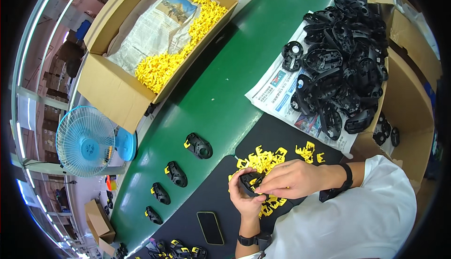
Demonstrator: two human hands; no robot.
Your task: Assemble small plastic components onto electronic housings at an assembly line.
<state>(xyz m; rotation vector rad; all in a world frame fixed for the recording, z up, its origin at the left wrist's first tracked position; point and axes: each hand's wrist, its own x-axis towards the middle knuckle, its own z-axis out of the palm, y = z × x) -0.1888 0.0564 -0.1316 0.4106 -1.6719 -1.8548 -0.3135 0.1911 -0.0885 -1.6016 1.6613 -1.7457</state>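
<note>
My left hand (245, 204) is wrapped round a black plastic mouse shell (246, 179), its hollow side turned up. Inside the shell, a bit of yellow shows. The fingers of my right hand (293, 179) are pressed together at the shell's inner edge; what they pinch is hidden. Beneath and around both hands lies a loose pile of small yellow plastic pieces (263, 158) on the black mat (211, 188). A smaller cluster of yellow pieces (306, 152) sits just beyond my right hand.
Black shells with yellow pieces (176, 174) stand in a row on the green belt (197, 104). More shells (347, 57) are heaped on newspaper at right, beside a cardboard box (408, 104). Far left: a carton (115, 82) of yellow pieces and a blue fan (89, 141). A phone (210, 228) lies nearby.
</note>
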